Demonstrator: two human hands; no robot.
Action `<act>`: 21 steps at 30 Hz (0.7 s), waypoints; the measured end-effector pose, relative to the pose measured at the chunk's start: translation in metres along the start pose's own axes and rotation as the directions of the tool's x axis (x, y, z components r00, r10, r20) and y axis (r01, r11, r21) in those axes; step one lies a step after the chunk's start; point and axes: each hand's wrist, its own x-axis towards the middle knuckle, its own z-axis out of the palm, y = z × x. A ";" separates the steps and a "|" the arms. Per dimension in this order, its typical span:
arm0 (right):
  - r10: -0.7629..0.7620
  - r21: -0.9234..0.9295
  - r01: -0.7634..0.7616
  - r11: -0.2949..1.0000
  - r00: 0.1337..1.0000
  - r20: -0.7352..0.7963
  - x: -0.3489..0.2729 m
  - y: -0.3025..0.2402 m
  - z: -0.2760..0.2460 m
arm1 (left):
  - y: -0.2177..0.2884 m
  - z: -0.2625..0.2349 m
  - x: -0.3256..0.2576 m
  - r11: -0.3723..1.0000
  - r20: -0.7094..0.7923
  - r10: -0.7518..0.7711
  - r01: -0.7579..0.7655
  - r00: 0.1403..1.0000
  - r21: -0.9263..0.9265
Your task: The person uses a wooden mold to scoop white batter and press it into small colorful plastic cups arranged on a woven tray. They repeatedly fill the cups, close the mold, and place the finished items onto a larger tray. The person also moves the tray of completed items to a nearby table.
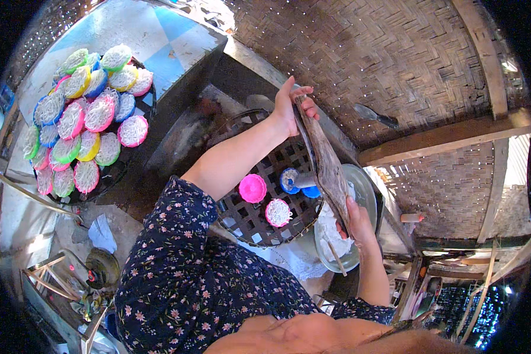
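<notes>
Floral sleeves fill the bottom of my view, dark blue with small pink blossoms. Beyond them sits a dark woven basket (259, 206) holding three small plastic cups: a pink cup (252, 188) that looks empty, a pink cup with white noodles (278, 212), and a blue cup (290, 180) partly behind the long wooden tool. Just right of the basket is a pale green bowl (364, 192) with a white mass inside; I cannot tell what it is. Far left, a dark round tray (115, 171) on the desk (159, 41) carries many cups of noodles (85, 127) in pink, blue, green and yellow, stacked and crowded.

My left hand (292, 106) is clenched around the top end of a long wooden tool (327, 168), which slants down across the basket and bowl. My right hand (357, 221) grasps its lower end, fingers wrapped tight, directly over the bowl.

What the tool does at its underside is hidden. A thin stick (336, 258) leans at the bowl's rim. Clutter at lower left is too blurred to name.
</notes>
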 end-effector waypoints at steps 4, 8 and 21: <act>0.026 0.097 -0.030 0.995 0.999 0.036 -0.010 0.004 0.006 | -0.003 0.004 -0.010 1.000 -0.050 -0.013 0.014 0.999 0.027; 0.004 0.088 -0.002 0.996 1.000 -0.019 -0.013 -0.003 0.020 | 0.005 0.005 -0.016 0.999 -0.032 -0.022 0.023 0.999 0.040; -0.087 0.007 0.088 0.996 0.992 -0.086 -0.022 0.007 0.018 | -0.010 0.008 -0.010 0.997 0.020 -0.046 0.044 0.999 0.058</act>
